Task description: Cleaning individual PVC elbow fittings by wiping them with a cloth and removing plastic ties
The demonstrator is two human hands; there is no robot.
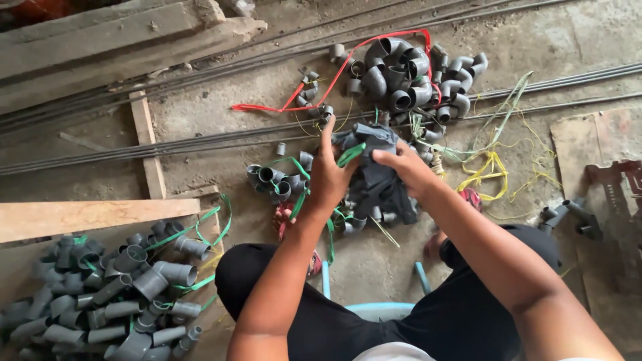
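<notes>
My left hand (329, 175) and my right hand (406, 167) both grip a bundle of grey plastic pipe fittings (372, 140) held above the concrete floor. A green strap (350, 154) runs across the bundle between my two hands. More dark fittings (382, 194) hang or lie right beneath the bundle. A small cluster of grey fittings tied with green strap (276, 179) lies just left of my left hand.
A heap of grey elbow fittings (414, 77) with a red strap (321, 77) lies ahead. A large pile of grey fittings (114, 287) sits at lower left beside a wooden plank (87, 215). Steel rods (167, 144) cross the floor. Yellow and green straps (495, 164) lie at right.
</notes>
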